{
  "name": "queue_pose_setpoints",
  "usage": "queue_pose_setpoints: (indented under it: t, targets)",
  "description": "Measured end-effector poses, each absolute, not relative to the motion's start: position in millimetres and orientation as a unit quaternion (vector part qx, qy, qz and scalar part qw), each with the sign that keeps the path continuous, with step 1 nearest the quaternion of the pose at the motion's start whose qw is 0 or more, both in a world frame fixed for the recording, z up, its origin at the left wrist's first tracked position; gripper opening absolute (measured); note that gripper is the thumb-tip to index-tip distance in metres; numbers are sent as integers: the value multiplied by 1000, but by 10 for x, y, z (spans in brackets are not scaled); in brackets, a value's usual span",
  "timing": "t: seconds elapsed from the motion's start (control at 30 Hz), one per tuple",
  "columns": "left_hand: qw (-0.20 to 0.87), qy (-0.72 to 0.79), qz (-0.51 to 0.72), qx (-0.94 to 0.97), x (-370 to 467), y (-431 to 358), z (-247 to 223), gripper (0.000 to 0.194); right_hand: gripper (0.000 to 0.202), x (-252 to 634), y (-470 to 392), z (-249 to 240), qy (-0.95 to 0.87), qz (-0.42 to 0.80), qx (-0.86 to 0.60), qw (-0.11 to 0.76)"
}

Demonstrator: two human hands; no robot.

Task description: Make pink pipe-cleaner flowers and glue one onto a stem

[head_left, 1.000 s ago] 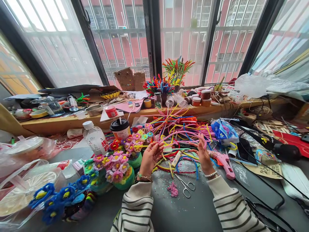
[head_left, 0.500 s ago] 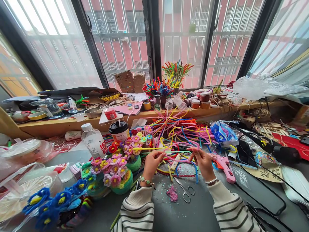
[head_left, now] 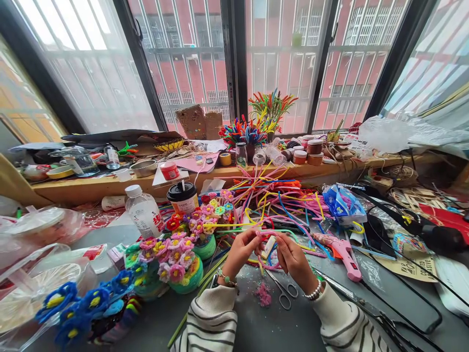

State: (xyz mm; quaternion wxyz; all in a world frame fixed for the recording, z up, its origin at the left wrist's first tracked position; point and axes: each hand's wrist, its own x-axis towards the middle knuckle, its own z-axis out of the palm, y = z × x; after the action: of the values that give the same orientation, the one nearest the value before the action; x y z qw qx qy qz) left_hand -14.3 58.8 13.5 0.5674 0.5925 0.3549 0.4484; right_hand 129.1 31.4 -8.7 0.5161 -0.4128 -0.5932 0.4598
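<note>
Between my two hands runs a pink pipe cleaner [head_left: 268,233]. My left hand [head_left: 240,254] pinches it between thumb and fingers. My right hand [head_left: 293,258] is closed on the same pipe cleaner a little to the right, and a pink length curves down beside its fingers. Under the hands, a small white-and-yellow block [head_left: 268,247] lies among loose stems. Silver scissors [head_left: 285,292] rest on the grey table just below, beside a clump of pink fuzz [head_left: 263,295].
Finished pipe cleaner flowers [head_left: 176,254] stand left, near a plastic bottle [head_left: 144,215] and a lidded cup [head_left: 182,198]. A pink glue gun [head_left: 346,256] with a cord lies right. Behind spreads a heap of coloured pipe cleaners [head_left: 271,190].
My right hand has moved left, bringing the hands closer together along the pink pipe cleaner. My left hand has shifted slightly right. The view has moved a little.
</note>
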Motion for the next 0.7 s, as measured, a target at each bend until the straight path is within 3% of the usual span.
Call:
queue_pose_setpoints:
  t: [0.23,0.5,0.7]
  targets:
    - [591,356,428,584,-100,547,168,25,37,1258,286,-94,-594,460,-407,519]
    - [562,370,485,558,-119,550,145,26,40,1225,261,-90,-630,461,-405,476]
    - [645,330,514,459,-113,537,128,26,40,1253,270,-36,-685,452,-394,414]
